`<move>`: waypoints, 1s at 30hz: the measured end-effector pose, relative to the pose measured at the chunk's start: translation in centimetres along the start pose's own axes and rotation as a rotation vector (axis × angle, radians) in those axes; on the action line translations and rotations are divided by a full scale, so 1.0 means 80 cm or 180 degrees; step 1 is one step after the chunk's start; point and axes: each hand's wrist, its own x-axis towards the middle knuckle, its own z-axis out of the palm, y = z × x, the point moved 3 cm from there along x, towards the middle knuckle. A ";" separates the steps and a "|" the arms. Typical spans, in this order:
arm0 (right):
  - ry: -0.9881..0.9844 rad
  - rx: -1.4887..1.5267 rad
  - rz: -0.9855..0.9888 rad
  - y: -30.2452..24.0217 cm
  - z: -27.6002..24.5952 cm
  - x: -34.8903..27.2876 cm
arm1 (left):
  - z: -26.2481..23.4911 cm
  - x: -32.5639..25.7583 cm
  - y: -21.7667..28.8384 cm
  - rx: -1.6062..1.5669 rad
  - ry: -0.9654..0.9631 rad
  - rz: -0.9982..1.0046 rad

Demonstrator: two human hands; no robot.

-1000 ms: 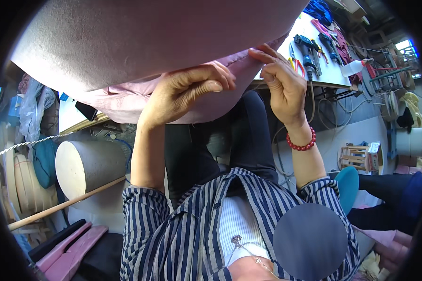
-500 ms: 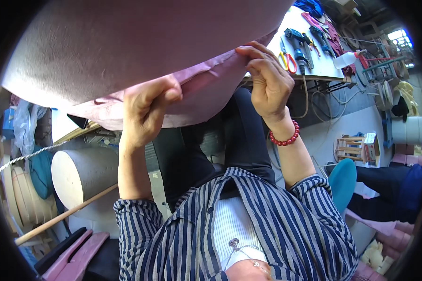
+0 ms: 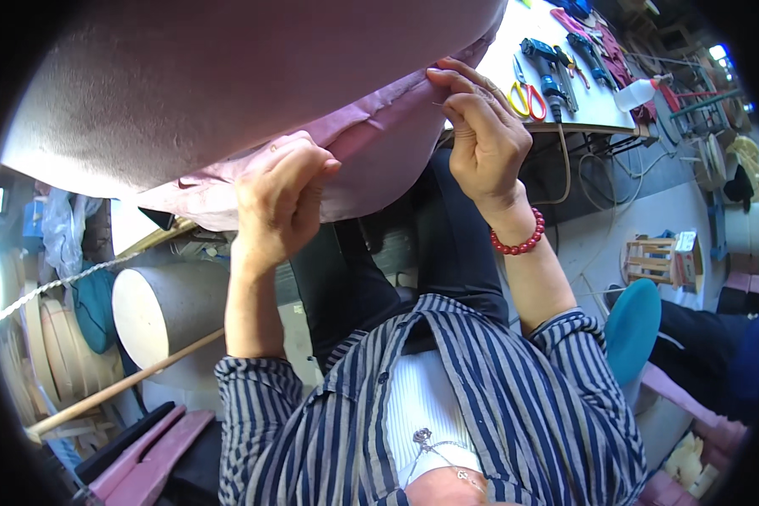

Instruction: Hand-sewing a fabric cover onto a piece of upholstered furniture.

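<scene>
Hands [image 3: 280, 198] have parted at bulky pink upholstery [image 3: 228, 80] (scissors [image 3: 524, 84] beyond).

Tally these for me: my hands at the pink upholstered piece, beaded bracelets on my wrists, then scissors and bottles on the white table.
Hands at the pink upholstered piece: 2 (left hand, right hand)
Red beaded bracelet: 1
Scissors: 1
Bottle: 1
Total: 5
</scene>
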 end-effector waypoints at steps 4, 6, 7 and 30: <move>0.0164 -0.0172 -0.0105 0.005 0.006 -0.004 | -0.004 0.001 -0.005 0.0010 -0.0067 0.0037; 0.0155 -0.0091 0.0024 0.004 0.006 -0.004 | 0.002 -0.005 -0.004 0.0090 0.0008 0.0043; 0.0182 -0.0108 0.0026 0.004 0.003 -0.003 | 0.012 -0.008 0.002 0.0174 0.0046 0.0070; -0.1043 -0.1043 -0.0455 0.003 -0.054 0.055 | -0.002 -0.036 0.043 0.0533 0.1252 -0.0099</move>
